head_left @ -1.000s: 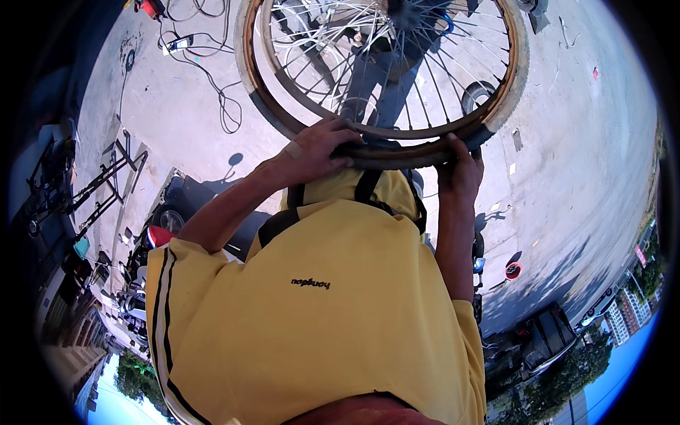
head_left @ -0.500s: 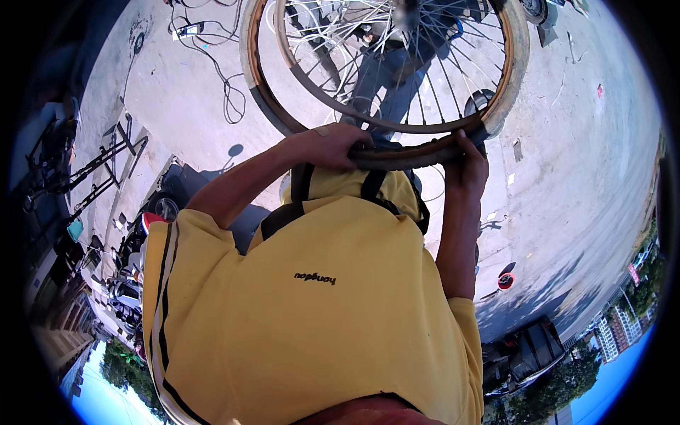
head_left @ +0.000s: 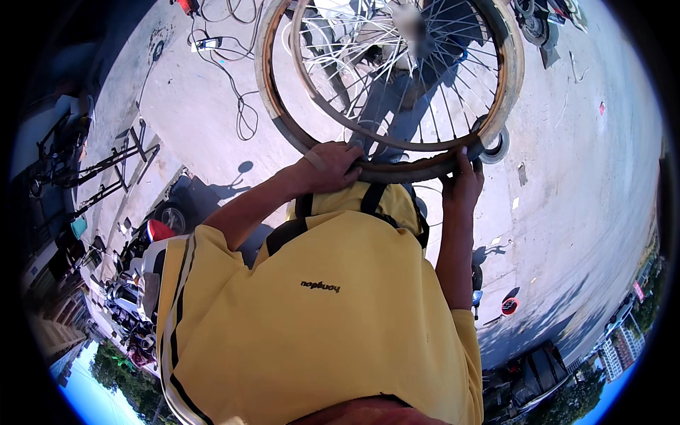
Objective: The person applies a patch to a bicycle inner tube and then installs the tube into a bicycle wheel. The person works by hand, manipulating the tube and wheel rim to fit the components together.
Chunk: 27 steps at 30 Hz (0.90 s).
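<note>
A spoked bicycle wheel (head_left: 406,146) stands before me, its hub a blur. A worn brown-and-grey bicycle tyre (head_left: 418,171) runs round it. On the left the tyre sits apart from the rim with a gap; at the right it lies closer. My left hand (head_left: 328,167) is closed on the near left part of the tyre, fingers wrapped over it. My right hand (head_left: 464,183) grips the tyre's near right part, thumb on top along the inner edge. The undersides of both grips are hidden.
Dark cable (head_left: 243,113) and a small white device (head_left: 207,44) lie on the concrete at far left. A loose small tyre (head_left: 498,146) rests beyond my right hand. Left stands a black metal frame (head_left: 117,168); a red container (head_left: 509,306) sits at right. A wheeled machine (head_left: 535,28) stands far right.
The whole view has shifted, so ground, wheel and hands appear lower. The tyre's left side appears further right. Both hands keep hold of the tyre in about the same places.
</note>
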Available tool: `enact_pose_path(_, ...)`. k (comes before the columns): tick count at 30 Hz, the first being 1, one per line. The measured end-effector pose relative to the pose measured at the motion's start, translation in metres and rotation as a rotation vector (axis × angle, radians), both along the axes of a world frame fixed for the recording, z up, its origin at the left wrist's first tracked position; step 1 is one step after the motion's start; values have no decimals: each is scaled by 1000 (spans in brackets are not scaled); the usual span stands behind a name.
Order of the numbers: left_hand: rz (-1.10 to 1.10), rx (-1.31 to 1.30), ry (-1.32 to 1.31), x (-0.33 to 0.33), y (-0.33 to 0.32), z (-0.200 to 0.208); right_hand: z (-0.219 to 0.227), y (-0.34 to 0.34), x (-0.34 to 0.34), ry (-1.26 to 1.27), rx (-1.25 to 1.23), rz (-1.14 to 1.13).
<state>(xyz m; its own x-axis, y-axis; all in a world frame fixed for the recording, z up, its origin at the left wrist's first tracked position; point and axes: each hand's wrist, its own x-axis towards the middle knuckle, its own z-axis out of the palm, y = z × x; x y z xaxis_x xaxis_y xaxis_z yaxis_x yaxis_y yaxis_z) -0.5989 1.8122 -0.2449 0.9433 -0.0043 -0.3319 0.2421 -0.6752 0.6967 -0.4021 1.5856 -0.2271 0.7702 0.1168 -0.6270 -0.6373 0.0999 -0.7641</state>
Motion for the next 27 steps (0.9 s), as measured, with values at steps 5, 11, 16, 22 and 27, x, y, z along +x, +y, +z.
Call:
enact_pose_path(5,145,383,-306,-31,15,-13,-11,-2,1,-165,-192,99)
enact_pose_path(11,1439,-364,56,-71,86,-81,-13,-5,9,-265,-249,181)
enact_pose_path(16,1473,-863,-51,-39,95,-102,-11,-8,15,-318,-271,213)
enact_pose_path(22,1622,-901,-363,-3,80,-31,30,-8,46,-445,-336,104)
enact_pose_path(27,1580,-1146,-460,26,4,1,47,-20,76,-314,51,47)
